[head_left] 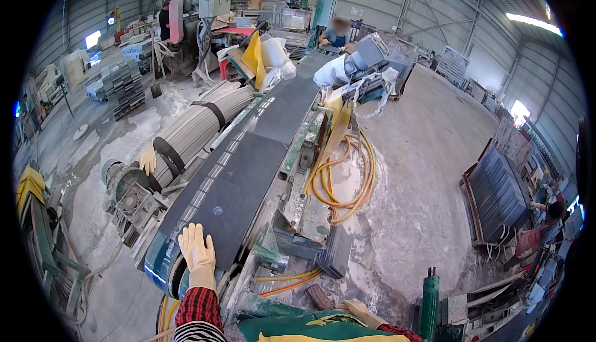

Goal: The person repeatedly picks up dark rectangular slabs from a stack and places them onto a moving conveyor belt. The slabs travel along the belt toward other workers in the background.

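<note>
My left hand, in a cream rubber glove, rests palm down with its fingers extended at the near end of a long conveyor. Under and beyond its fingertips lie dark grey stone slabs, end to end on the belt. The conveyor's rounded blue end shows just left of the hand. My right hand, also gloved, is low at the bottom edge beside my green and yellow apron. Its fingers are partly hidden, and I cannot make out anything in them.
A grey ribbed roller with black bands lies left of the conveyor, a loose glove on it. Coiled yellow hose, small upright slabs and a green post are right. A person stands at the far end.
</note>
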`<state>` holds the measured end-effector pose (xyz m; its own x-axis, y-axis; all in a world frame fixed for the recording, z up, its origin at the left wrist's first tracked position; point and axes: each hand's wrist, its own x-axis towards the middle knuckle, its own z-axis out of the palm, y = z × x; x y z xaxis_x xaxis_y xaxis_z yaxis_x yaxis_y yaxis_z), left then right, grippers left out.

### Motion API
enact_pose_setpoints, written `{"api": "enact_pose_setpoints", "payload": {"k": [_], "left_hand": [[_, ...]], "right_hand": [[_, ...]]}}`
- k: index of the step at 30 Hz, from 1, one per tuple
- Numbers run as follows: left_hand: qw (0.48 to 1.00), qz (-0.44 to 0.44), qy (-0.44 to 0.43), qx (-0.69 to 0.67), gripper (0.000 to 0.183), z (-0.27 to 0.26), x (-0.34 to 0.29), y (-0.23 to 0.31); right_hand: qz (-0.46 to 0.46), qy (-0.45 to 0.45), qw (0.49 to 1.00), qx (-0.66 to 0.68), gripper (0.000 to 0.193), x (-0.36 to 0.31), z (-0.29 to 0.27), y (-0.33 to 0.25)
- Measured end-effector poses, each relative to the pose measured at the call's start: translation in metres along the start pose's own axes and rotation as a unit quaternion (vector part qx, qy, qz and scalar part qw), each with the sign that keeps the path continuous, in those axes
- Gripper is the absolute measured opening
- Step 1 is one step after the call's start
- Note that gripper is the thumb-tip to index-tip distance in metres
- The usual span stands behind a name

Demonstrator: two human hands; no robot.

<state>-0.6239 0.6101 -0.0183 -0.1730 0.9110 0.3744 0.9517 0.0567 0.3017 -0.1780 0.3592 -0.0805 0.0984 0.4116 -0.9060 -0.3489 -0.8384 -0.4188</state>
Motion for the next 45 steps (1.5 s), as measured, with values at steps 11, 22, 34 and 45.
{"api": "enact_pose_setpoints", "payload": {"k": [11, 22, 34, 45], "left_hand": [[1.000, 0.003, 0.004, -0.001, 0.046, -0.003, -0.006, -0.005], [1.000, 0.005, 0.001, -0.002, 0.047, -0.002, -0.011, -0.009], [1.000, 0.009, -0.002, 0.008, 0.046, -0.012, -0.016, -0.013], [1.000, 0.019, 0.022, 0.002, 0.046, -0.012, -0.022, -0.019]], "right_hand": [[-0.010, 0.006, 1.000, 0.024, 0.040, 0.006, -0.002, 0.003], [-0.011, -0.127, 0.974, 0.189, 0.034, 0.091, -0.051, 0.048], [-0.015, -0.153, 0.965, 0.211, 0.033, 0.109, -0.058, 0.059], [-0.006, -0.007, 0.988, 0.152, 0.017, 0.000, 0.011, 0.000]]}}
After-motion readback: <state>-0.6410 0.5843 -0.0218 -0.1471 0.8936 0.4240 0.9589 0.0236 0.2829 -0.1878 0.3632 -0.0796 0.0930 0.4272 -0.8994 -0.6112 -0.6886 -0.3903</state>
